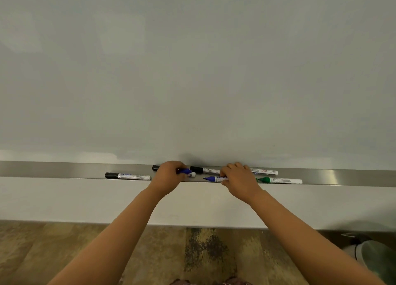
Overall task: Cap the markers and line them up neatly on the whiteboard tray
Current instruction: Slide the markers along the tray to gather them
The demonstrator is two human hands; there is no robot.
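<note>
Several markers lie on the metal whiteboard tray (pixel 64 170). My left hand (pixel 169 175) pinches a blue cap (pixel 185 171) above the tray, partly hiding a black-capped marker (pixel 155 167) behind it. My right hand (pixel 237 177) holds the barrel of an uncapped blue marker (pixel 213 179), its tip pointing left. A capped black marker (pixel 127 176) lies at the left. Another black-capped marker (pixel 204 170) sits between my hands. To the right lie an uncapped green marker (pixel 280 180) and a white-barrelled marker (pixel 264 171) behind it.
The whiteboard (pixel 192 70) rises right behind the tray. Below the tray is a white wall band (pixel 85 201), then a wood-look floor (pixel 64 252). A dark bin-like object (pixel 372 257) stands at the lower right.
</note>
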